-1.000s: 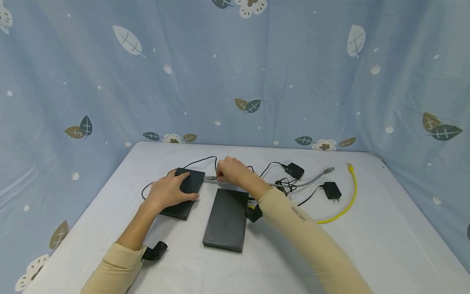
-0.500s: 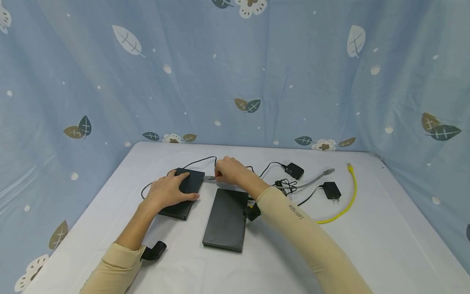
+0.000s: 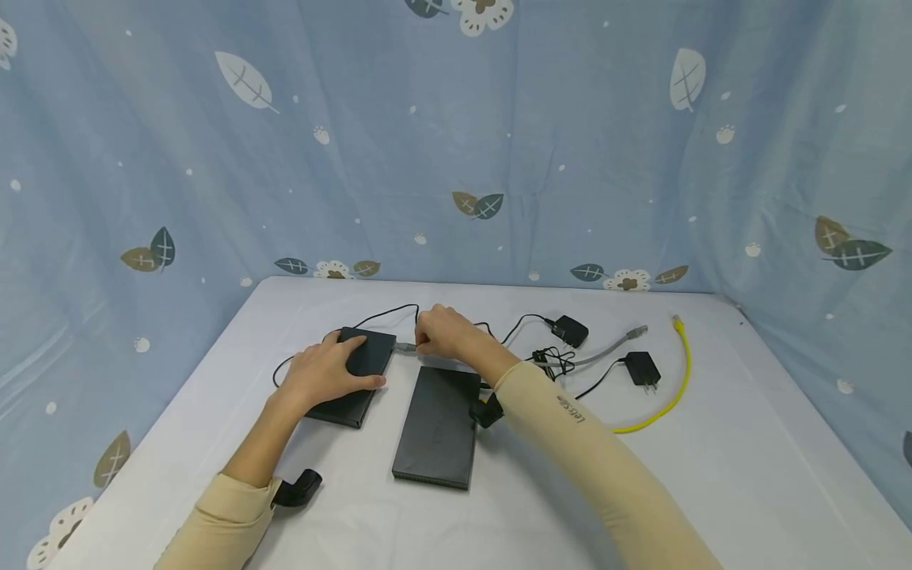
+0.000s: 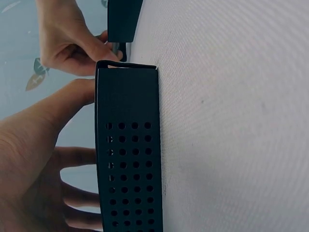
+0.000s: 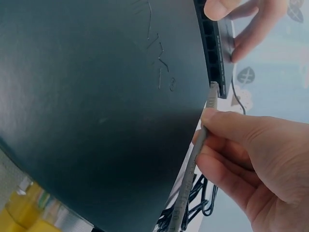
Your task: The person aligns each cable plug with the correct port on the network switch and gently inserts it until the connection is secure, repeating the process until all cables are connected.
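Note:
My left hand (image 3: 329,374) grips a black network switch (image 3: 370,356) at the left of the table, fingers spread over its top and thumb at its right edge. In the right wrist view the thumb crosses the edge of its port row (image 5: 216,58). Between thumb and fingers, my right hand (image 3: 447,331) pinches a grey network cable (image 5: 186,188) just behind its plug (image 5: 212,92). That plug meets the end of the port row; how deep it sits I cannot tell. Below the right hand lies a second, larger black network switch (image 3: 438,427).
Right of the hands lie two black power adapters (image 3: 570,331) with a tangled black cord (image 3: 554,360). Farther right curves a yellow network cable (image 3: 677,388). The grey cable's loose end (image 3: 636,332) lies behind it. A blue curtain (image 3: 456,119) hangs at the table's back.
My right hand has shifted slightly left with the grey cable, toward the left switch. My left hand stays on that switch.

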Available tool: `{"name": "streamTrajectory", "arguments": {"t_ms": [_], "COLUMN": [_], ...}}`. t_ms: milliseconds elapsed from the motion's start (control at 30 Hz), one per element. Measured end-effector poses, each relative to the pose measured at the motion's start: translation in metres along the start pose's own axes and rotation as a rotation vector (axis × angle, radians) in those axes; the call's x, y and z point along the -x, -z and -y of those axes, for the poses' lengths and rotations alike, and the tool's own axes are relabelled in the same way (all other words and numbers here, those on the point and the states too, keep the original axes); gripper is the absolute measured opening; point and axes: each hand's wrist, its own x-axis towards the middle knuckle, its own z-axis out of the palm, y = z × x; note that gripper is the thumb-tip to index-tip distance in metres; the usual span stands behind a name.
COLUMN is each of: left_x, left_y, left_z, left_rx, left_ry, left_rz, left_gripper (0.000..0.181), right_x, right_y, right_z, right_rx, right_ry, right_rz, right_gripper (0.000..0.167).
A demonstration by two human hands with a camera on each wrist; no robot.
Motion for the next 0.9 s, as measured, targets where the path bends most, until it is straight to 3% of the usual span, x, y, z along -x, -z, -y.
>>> {"name": "streamTrajectory", "arguments": {"t_ms": [900], "left_x": [0.0010], "left_y": [0.0026], "left_z": [0.0022], "left_rx": [0.008], "left_ry": [-0.034], "left_rz": [-0.011], "left_gripper": [0.084], "right_x": [-0.0051], "right_y": [-0.0097], "right_z": [0.0001], "right_rx": [-0.009], "right_ry": [-0.028], "right_rz": [-0.012], "right_gripper": [0.010]}}
